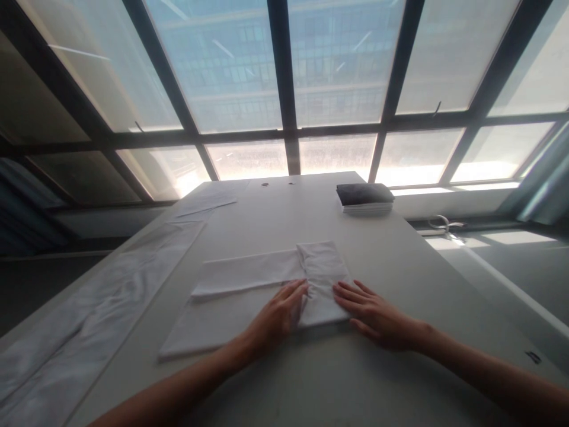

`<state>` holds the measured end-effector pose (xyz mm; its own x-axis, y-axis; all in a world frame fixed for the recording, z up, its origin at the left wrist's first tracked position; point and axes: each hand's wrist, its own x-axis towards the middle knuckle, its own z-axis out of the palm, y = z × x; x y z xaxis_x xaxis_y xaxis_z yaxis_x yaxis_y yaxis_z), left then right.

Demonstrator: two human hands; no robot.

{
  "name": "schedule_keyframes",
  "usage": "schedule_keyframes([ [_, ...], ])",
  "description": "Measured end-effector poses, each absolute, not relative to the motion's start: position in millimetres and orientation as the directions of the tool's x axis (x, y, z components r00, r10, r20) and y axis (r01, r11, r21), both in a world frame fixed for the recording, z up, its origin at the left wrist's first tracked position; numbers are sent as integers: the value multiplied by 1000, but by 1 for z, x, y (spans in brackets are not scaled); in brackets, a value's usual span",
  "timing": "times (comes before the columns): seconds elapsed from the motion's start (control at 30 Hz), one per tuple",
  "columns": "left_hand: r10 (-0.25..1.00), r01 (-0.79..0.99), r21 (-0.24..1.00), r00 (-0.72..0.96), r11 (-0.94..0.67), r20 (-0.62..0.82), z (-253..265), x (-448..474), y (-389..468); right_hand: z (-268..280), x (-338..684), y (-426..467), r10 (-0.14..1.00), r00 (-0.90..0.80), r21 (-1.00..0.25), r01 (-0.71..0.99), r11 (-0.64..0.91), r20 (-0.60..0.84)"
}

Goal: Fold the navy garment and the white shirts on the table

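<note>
A white cloth [249, 270] lies on the white table, partly folded, with its right end turned over into a creased flap [322, 264]. My left hand [282, 308] rests on the cloth along the inner edge of that flap, fingers stretched out together. At the flap's right edge lies my right hand [371, 311], flat with its fingers spread, the fingertips on the cloth and the palm toward the table. Neither hand pinches the fabric. Part of the flap's inner edge is hidden under my left hand.
A wrinkled white fabric or plastic sheet [106, 302] runs along the table's left side, with papers [204, 206] beyond it. Toward the back right sits a stack with a black top [364, 194]. Large windows [231, 65] stand behind the table [275, 219].
</note>
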<state>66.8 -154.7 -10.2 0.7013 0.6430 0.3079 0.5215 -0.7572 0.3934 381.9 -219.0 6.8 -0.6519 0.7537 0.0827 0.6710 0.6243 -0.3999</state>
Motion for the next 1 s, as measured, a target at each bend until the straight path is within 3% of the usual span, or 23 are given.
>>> schedule_keyframes([
  [0.13, 764, 618, 452, 552, -644, 334, 10, 74, -143, 5, 367, -201, 829, -530, -402, 730, 553, 179],
  [0.3, 657, 539, 382, 668, -750, 348, 25, 116, -144, -9, 340, -144, 932, -301, -399, 843, 360, 204],
  [0.6, 587, 573, 124, 794, -810, 161, -25, 128, -157, -31, 343, -60, 942, -322, -391, 858, 333, 96],
  [0.67, 600, 584, 137, 784, -800, 161, -27, 125, -158, -33, 349, -44, 958, -245, -443, 849, 287, 152],
  [0.8, 646, 615, 204, 746, -762, 162, -26, 126, -156, -34, 367, -18, 966, -19, -672, 715, 194, 258],
  [0.9, 640, 611, 192, 744, -768, 190, -28, 129, -157, -35, 382, -9, 962, -28, -767, 598, 234, 272],
  [1.0, 635, 615, 157, 743, -772, 214, -33, 130, -159, -36, 387, -6, 959, -79, -759, 595, 264, 272],
])
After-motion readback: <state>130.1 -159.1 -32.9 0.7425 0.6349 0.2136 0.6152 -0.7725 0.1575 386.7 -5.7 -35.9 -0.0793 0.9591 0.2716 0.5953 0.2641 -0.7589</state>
